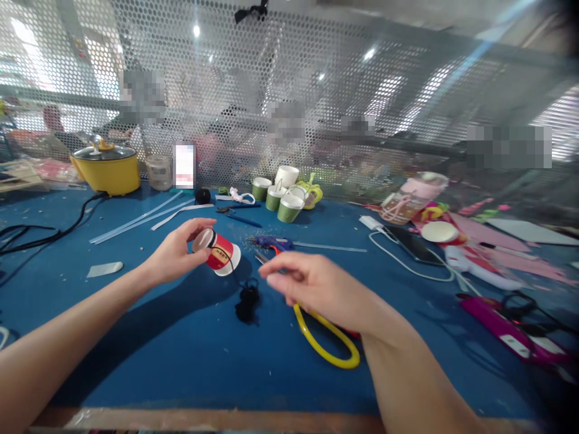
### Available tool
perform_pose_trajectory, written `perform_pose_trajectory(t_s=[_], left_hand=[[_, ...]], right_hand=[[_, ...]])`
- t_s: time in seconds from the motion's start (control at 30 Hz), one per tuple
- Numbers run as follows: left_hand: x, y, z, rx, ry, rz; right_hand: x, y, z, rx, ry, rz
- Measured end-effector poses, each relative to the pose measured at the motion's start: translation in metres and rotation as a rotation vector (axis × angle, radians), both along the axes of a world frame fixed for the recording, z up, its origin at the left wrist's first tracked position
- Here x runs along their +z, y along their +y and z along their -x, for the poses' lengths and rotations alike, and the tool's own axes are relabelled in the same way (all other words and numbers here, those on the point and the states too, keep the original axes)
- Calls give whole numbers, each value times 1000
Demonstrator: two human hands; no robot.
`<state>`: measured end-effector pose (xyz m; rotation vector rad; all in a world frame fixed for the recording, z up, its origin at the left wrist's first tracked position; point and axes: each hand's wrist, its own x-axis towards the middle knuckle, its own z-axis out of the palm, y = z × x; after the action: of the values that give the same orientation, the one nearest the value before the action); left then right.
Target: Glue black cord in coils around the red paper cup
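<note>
My left hand [183, 252] is closed around a red and white paper cup [219, 253], tilted on its side above the table. Black cord [230, 258] crosses the cup's side and trails down to a small black yarn bundle [247, 301] on the table. My right hand [312, 283] hovers right of that bundle, thumb and forefinger drawn together; whatever is between the tips is too small to make out. Under it lie scissors with yellow-lined handles [332, 346], partly hidden by the hand. Just beyond the fingers rests a blue glue gun [274, 242] with a clear glue stick.
Green paper cups [289, 208] stand at the back, near pliers [239, 214]. A yellow electric pot [106, 172], a glass jar [159, 172] and a lit phone [184, 166] line the back left. On the right are a dark phone [414, 245], cables and a purple power strip [506, 331].
</note>
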<state>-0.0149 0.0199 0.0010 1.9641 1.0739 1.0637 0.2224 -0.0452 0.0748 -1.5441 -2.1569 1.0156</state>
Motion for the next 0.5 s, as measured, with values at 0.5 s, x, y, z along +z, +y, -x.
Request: perform_pose_trajectory(t_s=[0.5], left_hand=[[1, -14, -9, -289, -29, 54]], right_hand=[[-78, 89, -34, -489, -339, -220]])
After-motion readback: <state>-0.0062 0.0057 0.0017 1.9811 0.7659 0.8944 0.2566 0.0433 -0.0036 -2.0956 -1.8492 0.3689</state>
